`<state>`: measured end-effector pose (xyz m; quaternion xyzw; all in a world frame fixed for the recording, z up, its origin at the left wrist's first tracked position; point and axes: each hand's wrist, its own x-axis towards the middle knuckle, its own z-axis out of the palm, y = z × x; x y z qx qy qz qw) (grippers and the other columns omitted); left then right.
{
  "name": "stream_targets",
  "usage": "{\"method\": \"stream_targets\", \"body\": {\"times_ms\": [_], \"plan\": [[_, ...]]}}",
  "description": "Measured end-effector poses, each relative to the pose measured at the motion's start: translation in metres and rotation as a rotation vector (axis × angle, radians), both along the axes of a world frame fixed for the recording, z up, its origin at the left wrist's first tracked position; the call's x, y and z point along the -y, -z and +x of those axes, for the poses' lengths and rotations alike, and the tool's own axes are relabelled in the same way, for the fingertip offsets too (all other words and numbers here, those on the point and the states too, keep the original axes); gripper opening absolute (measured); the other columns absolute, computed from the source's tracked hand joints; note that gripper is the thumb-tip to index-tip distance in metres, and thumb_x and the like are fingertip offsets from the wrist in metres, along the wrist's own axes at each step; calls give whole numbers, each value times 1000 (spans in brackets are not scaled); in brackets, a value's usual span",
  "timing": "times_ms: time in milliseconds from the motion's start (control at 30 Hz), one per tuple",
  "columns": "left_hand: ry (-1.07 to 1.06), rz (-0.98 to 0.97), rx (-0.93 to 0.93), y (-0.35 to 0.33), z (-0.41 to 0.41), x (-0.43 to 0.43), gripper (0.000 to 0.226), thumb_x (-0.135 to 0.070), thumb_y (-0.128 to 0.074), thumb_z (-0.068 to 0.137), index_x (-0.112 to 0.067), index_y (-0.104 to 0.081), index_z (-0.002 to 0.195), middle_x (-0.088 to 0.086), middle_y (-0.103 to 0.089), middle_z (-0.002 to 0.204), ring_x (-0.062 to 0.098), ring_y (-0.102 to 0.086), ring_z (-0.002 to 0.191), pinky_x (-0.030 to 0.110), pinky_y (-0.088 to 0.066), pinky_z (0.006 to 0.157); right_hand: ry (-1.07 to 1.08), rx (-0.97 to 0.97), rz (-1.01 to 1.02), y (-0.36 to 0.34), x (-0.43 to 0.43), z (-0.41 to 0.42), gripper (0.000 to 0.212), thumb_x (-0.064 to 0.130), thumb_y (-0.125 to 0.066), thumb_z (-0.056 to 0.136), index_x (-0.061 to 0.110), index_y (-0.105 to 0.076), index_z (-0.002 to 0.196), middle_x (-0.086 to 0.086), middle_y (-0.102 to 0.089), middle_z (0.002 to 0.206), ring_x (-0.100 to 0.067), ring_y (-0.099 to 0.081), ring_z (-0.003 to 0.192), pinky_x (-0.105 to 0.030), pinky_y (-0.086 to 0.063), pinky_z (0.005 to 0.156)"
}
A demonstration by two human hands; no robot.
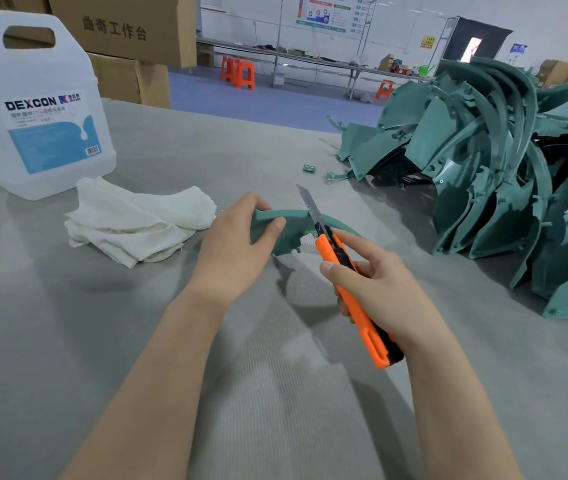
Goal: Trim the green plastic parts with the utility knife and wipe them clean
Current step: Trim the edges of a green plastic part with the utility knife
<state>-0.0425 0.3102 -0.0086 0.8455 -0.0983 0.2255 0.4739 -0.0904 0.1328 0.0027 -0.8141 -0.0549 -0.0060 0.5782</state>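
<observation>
The green plastic part (pixel 291 233) sat low over the grey surface (pixel 102 341), between our two hands, its curved long axis running left to right in a shallow arc. Our left hand (pixel 237 247) gripped its left end, fingers (pixel 258 202) curled over the far edge and the thumb pressed on the near face, so that hand was clamped on the part. Our right hand (pixel 376 289) was wrapped round the orange utility knife (pixel 365 330), fingers closed on the handle with the forefinger lying forward along its back. The blade (pixel 310 206) pointed up and away from us and crossed the part's upper rim just to the right of our left thumb, near it but apart; whether the edge was biting the plastic we could not tell. We judged that a cut ought to run rightward along the rim, away from the holding thumb. The pile of green parts (pixel 500 174) lay well to the right, nearer the knife hand; the white cloth (pixel 137 220) and the jug (pixel 40 109) lay to the left, nearer the holding hand.
</observation>
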Motion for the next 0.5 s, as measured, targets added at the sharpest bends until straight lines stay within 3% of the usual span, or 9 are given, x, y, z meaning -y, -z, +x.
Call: {"method": "stream_targets", "body": {"times_ms": [167, 267, 333, 433, 500], "plan": [[-1, -16, -4, 1, 0, 0, 17, -27, -58, 92, -19, -48, 82, -12, -50, 70, 4, -43, 66, 25, -27, 59, 155, 73, 30, 0, -2, 1, 28, 27, -59, 95, 54, -53, 97, -1, -56, 64, -10, -54, 47, -19, -47, 48], [-9, -18, -2, 3, 1, 0, 18, -28, -59, 91, -21, -47, 80, -12, -50, 69, 4, -44, 67, 25, -29, 59, 190, 68, 35, 1, -4, 3, 27, 24, -56, 97, 41, -49, 117, -4, -60, 83, -11, -61, 53, -17, -51, 52], [-37, -33, 29, 3, 1, 1, 17, -27, -59, 91, -21, -48, 79, -12, -50, 69, 4, -45, 67, 20, -31, 57, 170, 61, 55, 3, -6, 3, 30, 17, -59, 95, 31, -49, 120, -5, -60, 95, -14, -67, 60, -19, -55, 56], [-114, -86, 159, 0, 0, 3, 14, -21, -59, 92, -11, -54, 84, -5, -53, 74, 15, -47, 71, 25, -34, 63, 180, 159, -84, 7, -6, 3, 35, 13, -63, 91, 41, -52, 111, 5, -60, 96, -15, -68, 65, -28, -57, 63], [-149, -65, 233, -3, -1, 4, 13, -17, -58, 92, -6, -56, 86, 1, -57, 80, 23, -50, 77, 34, -39, 70, 208, 248, -255, 9, -6, 6, 45, 17, -60, 92, 42, -48, 128, 11, -59, 102, -14, -63, 82, -28, -50, 75]]}}
